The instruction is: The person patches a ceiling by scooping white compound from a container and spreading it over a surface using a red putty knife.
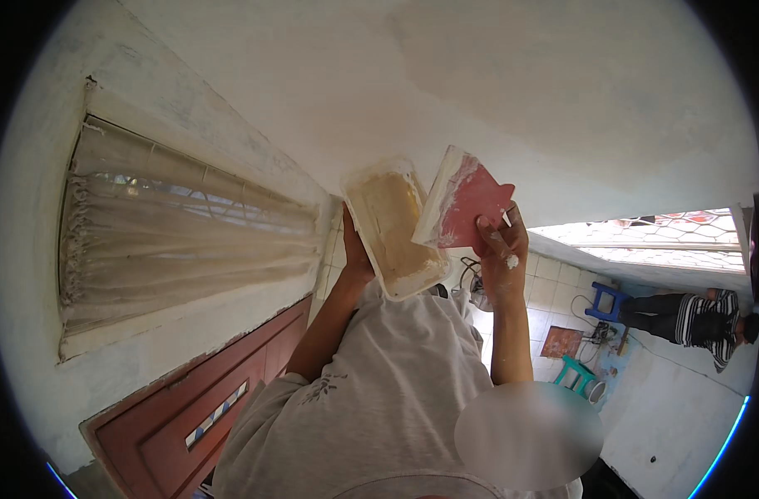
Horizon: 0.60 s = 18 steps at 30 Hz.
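Note:
My left hand [357, 251] holds a rectangular plastic tub [371, 249] by its left side, fingers mostly hidden beneath. Pale putty-like paste [387, 220] smears the tub's inside. In my right hand [502, 264] is a red plastic putty scraper [472, 208], pinched at its right edge. White paste coats the scraper's long left edge, which lies over or close beside the tub's right rim; whether they touch I cannot tell. A white blob of paste sticks to my right hand.
Beyond my hands spreads a pale, patchy plastered surface [512, 91]. A curtained window [188, 224] and a red-brown door [205, 399] are at left. Far right, a person [687, 320] in stripes is near a blue stool [605, 301]; a green stool [572, 376] stands lower on the tiled floor.

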{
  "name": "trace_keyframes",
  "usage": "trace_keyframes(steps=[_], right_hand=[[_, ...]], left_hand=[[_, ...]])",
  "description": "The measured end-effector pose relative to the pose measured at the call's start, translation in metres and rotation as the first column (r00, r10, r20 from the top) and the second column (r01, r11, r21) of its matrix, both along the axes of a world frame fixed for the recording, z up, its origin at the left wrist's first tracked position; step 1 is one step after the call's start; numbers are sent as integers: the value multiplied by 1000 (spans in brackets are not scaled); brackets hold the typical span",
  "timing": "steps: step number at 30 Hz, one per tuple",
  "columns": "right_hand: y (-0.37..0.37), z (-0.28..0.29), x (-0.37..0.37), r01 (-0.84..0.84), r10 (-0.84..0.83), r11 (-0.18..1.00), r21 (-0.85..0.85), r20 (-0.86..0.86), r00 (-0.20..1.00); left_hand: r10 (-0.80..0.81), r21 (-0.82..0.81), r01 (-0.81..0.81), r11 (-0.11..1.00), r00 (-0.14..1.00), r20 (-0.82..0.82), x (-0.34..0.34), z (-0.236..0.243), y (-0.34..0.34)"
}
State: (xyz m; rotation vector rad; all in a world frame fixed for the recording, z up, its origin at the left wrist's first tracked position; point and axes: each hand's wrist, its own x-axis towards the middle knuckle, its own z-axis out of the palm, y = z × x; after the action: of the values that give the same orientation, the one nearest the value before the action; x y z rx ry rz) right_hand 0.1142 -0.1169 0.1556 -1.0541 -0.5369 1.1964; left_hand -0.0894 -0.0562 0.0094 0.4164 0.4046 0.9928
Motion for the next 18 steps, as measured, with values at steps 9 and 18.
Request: trace_keyframes(steps=[9,18], right_hand=[[-15,-31,17,-156,173,982,106,-177,969],[33,-49,-17,-411,279,910,-42,-672,686]], left_hand=[[219,-78,-227,971,971,-96,9,1,0],[450,-158,-441,884,893,24,-51,-37,-15]])
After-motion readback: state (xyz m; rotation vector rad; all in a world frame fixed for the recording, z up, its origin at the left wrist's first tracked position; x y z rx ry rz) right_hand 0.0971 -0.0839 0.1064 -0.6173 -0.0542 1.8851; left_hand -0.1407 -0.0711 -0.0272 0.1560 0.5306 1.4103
